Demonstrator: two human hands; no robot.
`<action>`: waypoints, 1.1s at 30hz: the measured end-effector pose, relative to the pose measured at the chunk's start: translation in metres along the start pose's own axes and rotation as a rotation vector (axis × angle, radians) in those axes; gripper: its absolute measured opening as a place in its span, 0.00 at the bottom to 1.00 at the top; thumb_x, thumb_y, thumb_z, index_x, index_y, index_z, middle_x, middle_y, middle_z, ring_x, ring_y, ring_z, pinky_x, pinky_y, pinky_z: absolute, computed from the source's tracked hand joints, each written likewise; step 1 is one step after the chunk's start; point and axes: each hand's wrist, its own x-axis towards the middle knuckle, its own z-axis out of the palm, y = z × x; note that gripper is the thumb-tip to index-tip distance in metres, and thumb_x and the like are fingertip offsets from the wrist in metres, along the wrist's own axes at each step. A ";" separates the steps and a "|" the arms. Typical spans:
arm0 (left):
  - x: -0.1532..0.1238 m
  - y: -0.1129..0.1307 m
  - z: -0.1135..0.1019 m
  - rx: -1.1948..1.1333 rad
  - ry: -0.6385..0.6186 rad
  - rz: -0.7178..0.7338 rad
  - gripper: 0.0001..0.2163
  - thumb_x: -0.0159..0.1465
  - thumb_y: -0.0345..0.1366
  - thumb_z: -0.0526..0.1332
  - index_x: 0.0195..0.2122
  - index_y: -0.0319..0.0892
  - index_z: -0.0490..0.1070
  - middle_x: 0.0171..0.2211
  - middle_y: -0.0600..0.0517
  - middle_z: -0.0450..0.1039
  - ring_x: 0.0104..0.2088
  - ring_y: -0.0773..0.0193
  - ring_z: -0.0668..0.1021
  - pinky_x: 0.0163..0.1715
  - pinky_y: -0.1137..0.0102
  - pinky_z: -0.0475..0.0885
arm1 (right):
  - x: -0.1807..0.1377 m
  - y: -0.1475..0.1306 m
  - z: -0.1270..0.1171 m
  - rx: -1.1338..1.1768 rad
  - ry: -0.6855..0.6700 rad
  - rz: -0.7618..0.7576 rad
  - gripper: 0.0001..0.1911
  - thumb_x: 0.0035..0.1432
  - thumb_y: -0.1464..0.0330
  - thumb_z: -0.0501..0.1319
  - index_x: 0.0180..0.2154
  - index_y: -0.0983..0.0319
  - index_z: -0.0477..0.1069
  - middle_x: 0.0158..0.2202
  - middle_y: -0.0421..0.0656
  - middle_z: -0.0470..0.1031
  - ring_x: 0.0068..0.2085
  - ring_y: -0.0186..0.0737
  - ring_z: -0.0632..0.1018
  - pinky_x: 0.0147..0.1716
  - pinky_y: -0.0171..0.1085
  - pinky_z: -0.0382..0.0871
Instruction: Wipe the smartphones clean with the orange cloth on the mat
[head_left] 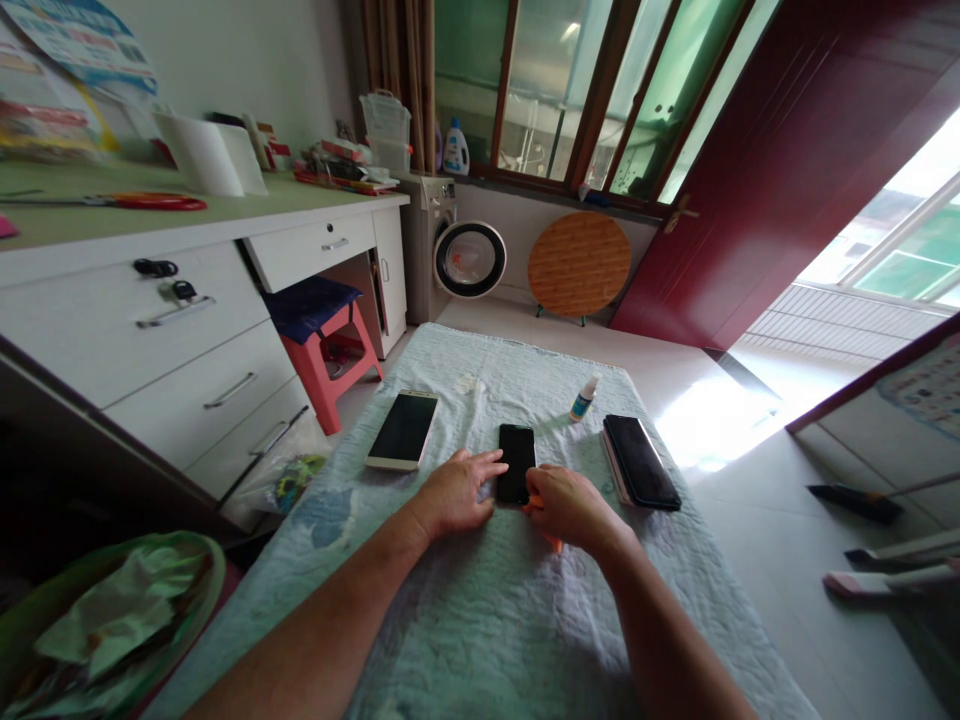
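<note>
While the left hand (461, 485) lies with fingers spread at the left edge of the phone (516, 455) in the head view, the right hand (566, 500) is curled around an orange cloth (553, 543), pressed near the phone's lower right edge. The phone lies mid-quilt (465, 610), between a white phone (405, 432) and a dark phone (643, 465). Work on it looks under way, unfinished; whether those two are done or left, I cannot tell. A bottle (582, 402) stands apart beyond.

Two hands (461, 488), three phone screens (516, 452), one orange cloth (555, 544), one small bottle (583, 402), one stool (313, 362).
</note>
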 end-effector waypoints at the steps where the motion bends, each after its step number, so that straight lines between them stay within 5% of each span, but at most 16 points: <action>1: 0.000 0.000 0.001 -0.005 0.006 0.000 0.26 0.56 0.33 0.59 0.59 0.42 0.67 0.63 0.47 0.61 0.59 0.54 0.68 0.63 0.61 0.55 | 0.000 0.002 0.000 0.004 -0.002 -0.001 0.03 0.56 0.69 0.59 0.34 0.61 0.69 0.35 0.43 0.73 0.35 0.37 0.72 0.29 0.35 0.51; 8: -0.002 0.000 0.001 -0.059 0.018 -0.051 0.25 0.58 0.39 0.63 0.58 0.47 0.68 0.63 0.51 0.61 0.59 0.51 0.67 0.61 0.61 0.59 | 0.004 0.011 0.002 0.123 0.028 -0.050 0.05 0.53 0.69 0.63 0.30 0.62 0.67 0.30 0.39 0.70 0.32 0.33 0.68 0.29 0.33 0.50; 17: -0.003 0.002 0.000 -0.085 0.049 -0.062 0.24 0.57 0.39 0.65 0.56 0.48 0.70 0.62 0.52 0.63 0.57 0.51 0.68 0.58 0.61 0.63 | 0.015 0.001 0.011 0.311 0.366 -0.075 0.03 0.58 0.70 0.59 0.34 0.61 0.65 0.33 0.40 0.68 0.34 0.34 0.68 0.34 0.32 0.58; 24: -0.003 0.004 -0.004 -0.081 0.027 -0.037 0.23 0.58 0.39 0.63 0.57 0.48 0.69 0.62 0.51 0.64 0.57 0.51 0.69 0.58 0.60 0.62 | 0.024 0.001 0.020 0.225 0.347 -0.059 0.09 0.64 0.70 0.54 0.32 0.62 0.70 0.36 0.42 0.67 0.39 0.36 0.69 0.40 0.32 0.59; 33: -0.002 0.001 0.000 -0.068 0.048 -0.041 0.24 0.57 0.38 0.64 0.57 0.48 0.69 0.62 0.52 0.64 0.56 0.51 0.69 0.57 0.60 0.63 | 0.034 0.014 0.021 0.181 0.386 0.137 0.09 0.64 0.65 0.57 0.35 0.60 0.74 0.37 0.43 0.68 0.41 0.37 0.69 0.39 0.32 0.60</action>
